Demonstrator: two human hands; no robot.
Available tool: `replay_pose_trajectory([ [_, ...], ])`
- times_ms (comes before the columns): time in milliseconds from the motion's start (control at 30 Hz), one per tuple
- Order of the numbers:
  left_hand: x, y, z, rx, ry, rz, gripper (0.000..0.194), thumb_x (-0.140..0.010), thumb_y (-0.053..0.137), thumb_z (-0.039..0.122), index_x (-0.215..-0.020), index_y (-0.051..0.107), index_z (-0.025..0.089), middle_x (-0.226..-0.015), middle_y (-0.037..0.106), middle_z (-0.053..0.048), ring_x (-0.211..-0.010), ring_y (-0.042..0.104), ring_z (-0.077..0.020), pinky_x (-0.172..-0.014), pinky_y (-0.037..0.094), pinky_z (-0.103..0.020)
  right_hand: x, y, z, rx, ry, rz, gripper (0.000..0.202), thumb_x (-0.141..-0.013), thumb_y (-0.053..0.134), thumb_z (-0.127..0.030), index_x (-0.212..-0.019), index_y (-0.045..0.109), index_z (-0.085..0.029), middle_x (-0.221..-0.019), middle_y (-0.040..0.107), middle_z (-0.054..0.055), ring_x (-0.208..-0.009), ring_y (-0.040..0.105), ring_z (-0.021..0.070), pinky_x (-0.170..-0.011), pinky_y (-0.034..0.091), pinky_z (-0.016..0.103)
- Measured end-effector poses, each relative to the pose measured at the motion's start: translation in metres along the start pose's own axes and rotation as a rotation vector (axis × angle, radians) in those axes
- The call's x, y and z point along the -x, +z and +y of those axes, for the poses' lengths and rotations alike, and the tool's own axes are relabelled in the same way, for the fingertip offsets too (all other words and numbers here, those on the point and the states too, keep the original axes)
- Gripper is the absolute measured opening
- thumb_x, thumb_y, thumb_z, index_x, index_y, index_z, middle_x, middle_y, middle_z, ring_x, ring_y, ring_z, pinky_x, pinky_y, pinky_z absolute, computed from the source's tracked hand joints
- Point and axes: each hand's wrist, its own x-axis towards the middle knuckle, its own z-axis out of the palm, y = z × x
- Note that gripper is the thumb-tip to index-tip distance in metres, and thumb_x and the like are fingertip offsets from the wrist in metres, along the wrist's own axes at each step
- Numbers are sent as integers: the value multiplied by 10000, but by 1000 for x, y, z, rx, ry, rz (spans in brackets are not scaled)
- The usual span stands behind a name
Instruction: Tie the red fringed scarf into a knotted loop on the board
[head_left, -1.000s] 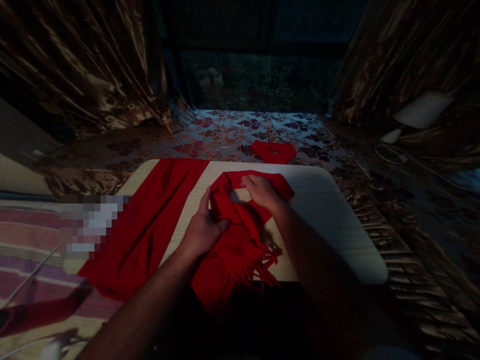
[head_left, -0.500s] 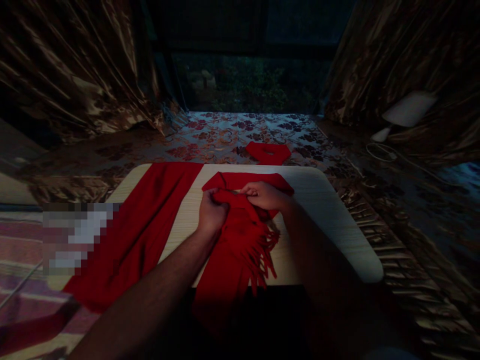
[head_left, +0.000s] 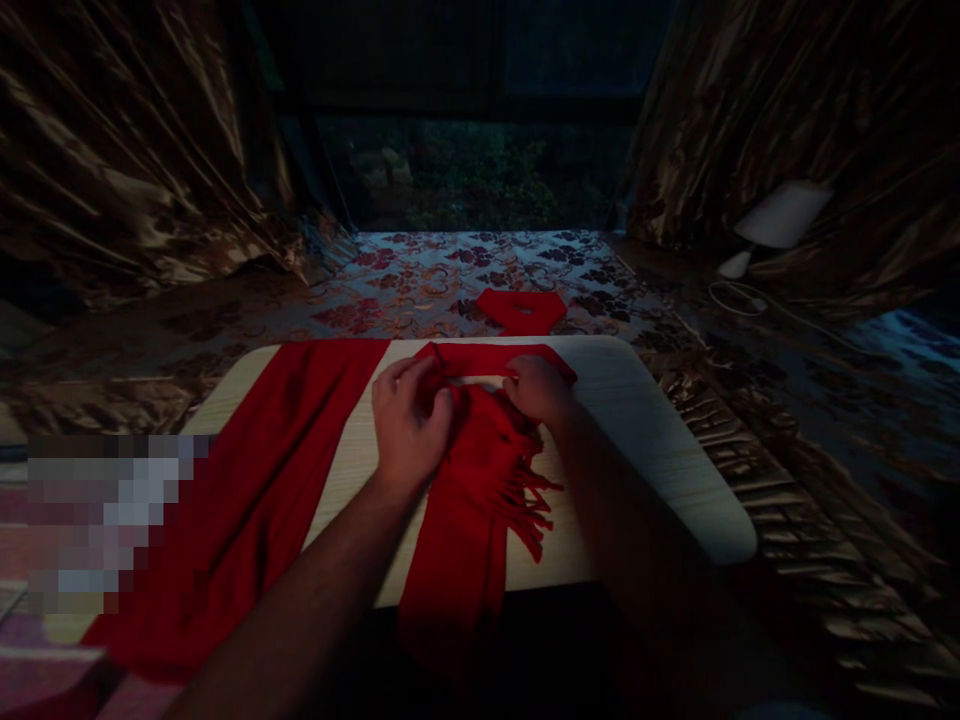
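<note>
A red fringed scarf [head_left: 459,520] lies over the table, its upper part bent into a loop and its lower end hanging past the near edge. My left hand [head_left: 409,420] is at the left side of the loop, with the red cloth between its thumb and curled fingers. At the right side of the loop, my right hand [head_left: 541,388] is closed on the scarf, fingertips turned inward. The tassels [head_left: 531,510] fan out below my right hand. My palms face the cloth, so part of the grip is hidden.
Another long red cloth [head_left: 277,480] lies across the left of the pale wooden table [head_left: 637,450]. Beyond the far edge, a red looped piece [head_left: 523,308] rests on patterned fabric [head_left: 420,270]. A white lamp [head_left: 784,215] with a cord stands at the right, near brown curtains [head_left: 135,150].
My left hand has shifted from a pinch on the middle band to the loop's left side, thumb farther from the fingers. My right hand has moved toward the loop's right side. The view has shifted slightly.
</note>
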Motion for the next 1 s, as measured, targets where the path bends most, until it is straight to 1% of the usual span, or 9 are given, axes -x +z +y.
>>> replay_pose_trajectory([
  [133, -1, 5, 5, 145, 62, -512, 427, -760, 789, 276, -1183, 745, 318, -1421, 604, -71, -1414, 444, -321, -1226, 234, -515, -8, 12, 10, -55, -50, 49, 378, -906, 504, -137, -1240, 676, -101, -1376, 625, 181, -1299, 540, 260, -1166, 333, 427],
  [233, -2, 12, -12, 80, 70, -697, 379, -810, 759, 333, -1189, 746, 344, -1456, 592, -62, -1445, 424, -319, -1237, 165, -573, -12, 13, 13, -146, 32, 163, 382, -894, 470, -104, -1207, 688, -107, -1307, 668, 167, -1241, 584, 232, -1128, 383, 381],
  [333, -3, 16, -29, -1, 122, -695, 338, -903, 651, 353, -1231, 729, 331, -1500, 554, -59, -1458, 415, -295, -1243, 171, -568, -12, 4, 8, -200, 153, 301, 300, -881, 483, -125, -1068, 718, -139, -1144, 726, 129, -1086, 646, 217, -1013, 456, 332],
  [400, -5, 17, -35, -64, 163, -676, 351, -949, 572, 355, -1268, 710, 302, -1506, 546, -71, -1452, 425, -285, -1239, 211, -558, -9, -6, -1, -227, 231, 315, 212, -907, 511, -211, -934, 715, -158, -979, 744, 99, -930, 668, 208, -902, 484, 316],
  [467, -7, 18, -40, -142, 199, -683, 385, -982, 488, 353, -1294, 694, 262, -1506, 545, -88, -1446, 432, -279, -1230, 252, -550, -3, -18, -14, -295, 259, 224, 258, -947, 515, -329, -832, 683, -172, -823, 728, 63, -781, 656, 179, -786, 480, 286],
  [567, -13, 20, -46, -178, 217, -707, 431, -995, 393, 319, -1299, 683, 222, -1495, 556, -86, -1431, 449, -257, -1227, 296, -503, 14, -36, -35, -436, 174, -42, 357, -976, 496, -459, -802, 632, -178, -706, 688, 23, -673, 622, 140, -666, 435, 244],
  [700, -17, 20, -52, -109, 214, -719, 436, -960, 405, 263, -1299, 671, 198, -1504, 543, -95, -1424, 460, -240, -1225, 320, -456, 50, -50, -56, -433, 41, -239, 333, -865, 673, -471, -1005, 610, -176, -800, 687, 8, -718, 608, 142, -636, 393, 235],
  [867, -14, 18, -51, -117, 244, -731, 529, -882, 438, 140, -1371, 622, 218, -1555, 486, -81, -1488, 371, -233, -1234, 298, -466, 89, -58, -76, -282, 138, -214, 545, -819, 718, -420, -1269, 555, -161, -873, 658, 29, -719, 581, 154, -642, 364, 254],
  [1000, -14, 17, -48, -103, 270, -747, 519, -855, 432, 92, -1311, 647, 218, -1516, 522, -87, -1494, 358, -228, -1219, 313, -458, 108, -65, -92, -379, 108, -291, 612, -815, 715, -343, -1389, 547, -213, -865, 650, 7, -724, 565, 146, -671, 371, 254],
])
